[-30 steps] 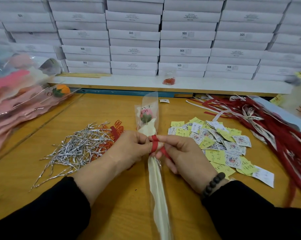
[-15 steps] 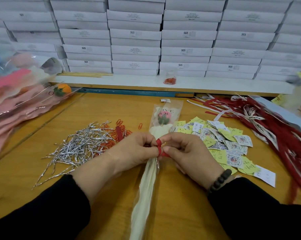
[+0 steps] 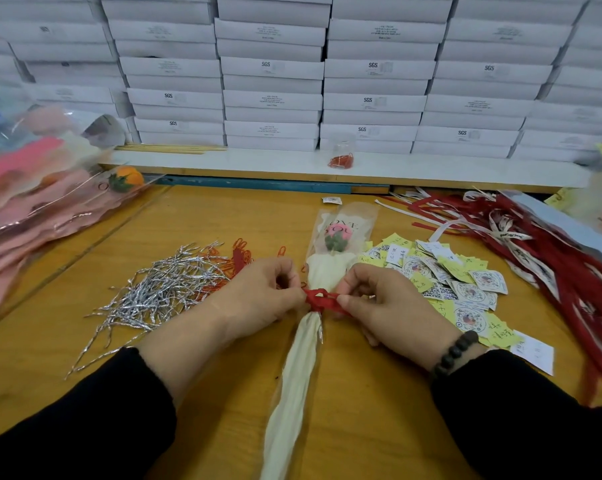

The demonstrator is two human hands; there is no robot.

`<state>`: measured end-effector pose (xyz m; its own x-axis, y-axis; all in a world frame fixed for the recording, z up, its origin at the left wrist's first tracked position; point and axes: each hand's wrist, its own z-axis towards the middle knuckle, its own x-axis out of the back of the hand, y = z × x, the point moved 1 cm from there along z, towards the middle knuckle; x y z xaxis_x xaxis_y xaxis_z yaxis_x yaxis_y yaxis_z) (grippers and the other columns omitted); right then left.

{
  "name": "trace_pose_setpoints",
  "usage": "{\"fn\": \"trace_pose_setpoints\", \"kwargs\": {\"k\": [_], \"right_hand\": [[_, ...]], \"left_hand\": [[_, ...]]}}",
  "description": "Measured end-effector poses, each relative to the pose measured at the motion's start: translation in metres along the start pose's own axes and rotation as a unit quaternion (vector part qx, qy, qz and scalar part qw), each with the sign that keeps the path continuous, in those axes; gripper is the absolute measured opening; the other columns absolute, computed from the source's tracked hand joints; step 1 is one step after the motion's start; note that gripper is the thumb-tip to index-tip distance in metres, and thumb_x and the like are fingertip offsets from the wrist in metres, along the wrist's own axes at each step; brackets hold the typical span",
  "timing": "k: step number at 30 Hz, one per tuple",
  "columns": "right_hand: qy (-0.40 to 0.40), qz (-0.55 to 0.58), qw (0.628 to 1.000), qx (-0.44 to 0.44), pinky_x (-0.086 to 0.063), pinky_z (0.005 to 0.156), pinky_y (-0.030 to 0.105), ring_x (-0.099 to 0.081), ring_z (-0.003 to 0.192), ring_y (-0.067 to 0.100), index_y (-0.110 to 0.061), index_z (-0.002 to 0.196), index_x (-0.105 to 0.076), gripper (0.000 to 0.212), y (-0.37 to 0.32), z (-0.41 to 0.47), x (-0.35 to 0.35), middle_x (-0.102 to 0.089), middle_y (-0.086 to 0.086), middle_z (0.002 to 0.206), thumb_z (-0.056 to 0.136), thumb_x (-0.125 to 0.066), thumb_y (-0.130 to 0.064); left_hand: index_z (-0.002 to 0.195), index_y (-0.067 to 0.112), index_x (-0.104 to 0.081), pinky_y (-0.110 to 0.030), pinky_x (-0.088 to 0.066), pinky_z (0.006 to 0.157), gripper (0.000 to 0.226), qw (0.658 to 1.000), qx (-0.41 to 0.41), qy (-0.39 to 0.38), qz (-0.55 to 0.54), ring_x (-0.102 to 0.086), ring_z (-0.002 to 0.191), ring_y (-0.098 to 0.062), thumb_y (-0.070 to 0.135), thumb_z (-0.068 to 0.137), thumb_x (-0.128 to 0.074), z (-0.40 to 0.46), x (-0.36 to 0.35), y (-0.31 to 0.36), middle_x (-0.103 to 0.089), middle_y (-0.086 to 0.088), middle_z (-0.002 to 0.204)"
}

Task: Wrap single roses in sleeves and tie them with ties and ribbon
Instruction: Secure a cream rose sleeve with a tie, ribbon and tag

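A single pink rose [image 3: 337, 235] lies in a clear and cream sleeve [image 3: 294, 382] on the wooden table, head pointing away from me. A red ribbon [image 3: 322, 300] is wound around the sleeve's neck. My left hand [image 3: 261, 296] pinches the ribbon's left end. My right hand [image 3: 386, 303] pinches its right end, and the ribbon is stretched between them. A heap of silver twist ties [image 3: 164, 289] lies to the left of my left hand.
Yellow and white paper tags [image 3: 459, 282] are scattered right of the rose. Red ribbons [image 3: 542, 251] pile up at far right. Wrapped flowers in pink sleeves [image 3: 39, 202] lie at left. White boxes [image 3: 271, 71] are stacked along the back behind a shelf with a small jar [image 3: 341, 152].
The rose swung from pointing left to pointing slightly right. The ribbon went from a wrap held close at the neck to a loop stretched sideways between my two hands.
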<state>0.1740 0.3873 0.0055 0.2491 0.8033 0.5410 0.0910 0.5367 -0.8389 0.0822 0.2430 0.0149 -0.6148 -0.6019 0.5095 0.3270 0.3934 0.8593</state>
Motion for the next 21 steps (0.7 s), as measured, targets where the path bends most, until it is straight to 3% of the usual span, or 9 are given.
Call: {"fn": "trace_pose_setpoints", "kwargs": {"k": [2,5,9,13,21], "right_hand": [[-0.012,-0.005,1.000,-0.011,-0.038,0.039,0.015,-0.045,0.032,0.002,-0.014,0.076,-0.056,0.014,-0.002,-0.001,0.003,-0.062,-0.001,0.064,0.089,-0.055,-0.007],[-0.033,-0.021,0.999,-0.027,-0.034,0.038,0.010,-0.045,0.032,0.003,-0.008,0.076,-0.057,0.012,-0.004,-0.002,0.007,-0.052,-0.006,0.040,0.087,-0.052,-0.008],[-0.062,-0.028,0.997,-0.047,-0.041,0.047,0.017,-0.051,0.040,0.008,-0.008,0.072,-0.056,0.015,-0.007,-0.002,0.011,-0.059,0.003,0.054,0.086,-0.052,-0.010],[-0.089,-0.049,0.992,-0.070,-0.034,0.040,0.018,-0.043,0.043,0.011,-0.010,0.066,-0.059,0.020,-0.007,-0.002,0.017,-0.061,0.009,0.065,0.085,-0.053,-0.012],[-0.136,-0.044,0.985,-0.096,-0.032,0.040,0.016,-0.039,0.035,0.007,-0.015,0.060,-0.054,0.030,-0.009,-0.004,0.025,-0.058,-0.002,0.052,0.089,-0.051,-0.015]], "left_hand": [[0.070,0.014,-0.052,-0.011,-0.034,0.042,0.019,1.000,-0.001,0.013,0.021,-0.043,0.044,-0.006,0.005,0.086,-0.059,0.002,0.001,-0.002,-0.050,0.002,0.054],[0.069,0.015,-0.054,-0.012,-0.038,0.046,0.018,0.998,-0.003,0.027,0.052,-0.045,0.052,-0.008,0.008,0.084,-0.061,0.003,0.003,-0.005,-0.054,0.002,0.059],[0.069,0.016,-0.056,-0.018,-0.045,0.055,0.017,0.995,-0.005,0.040,0.090,-0.052,0.061,-0.010,0.010,0.084,-0.061,0.004,0.005,-0.009,-0.060,0.000,0.067],[0.066,0.015,-0.058,-0.015,-0.041,0.051,0.017,0.991,-0.010,0.059,0.116,-0.049,0.057,-0.008,0.008,0.080,-0.063,0.003,0.007,-0.009,-0.057,0.005,0.061],[0.069,0.013,-0.057,-0.028,-0.044,0.057,0.015,0.982,0.001,0.066,0.178,-0.050,0.062,-0.013,0.006,0.078,-0.066,0.003,0.008,-0.009,-0.057,-0.001,0.068]]}}
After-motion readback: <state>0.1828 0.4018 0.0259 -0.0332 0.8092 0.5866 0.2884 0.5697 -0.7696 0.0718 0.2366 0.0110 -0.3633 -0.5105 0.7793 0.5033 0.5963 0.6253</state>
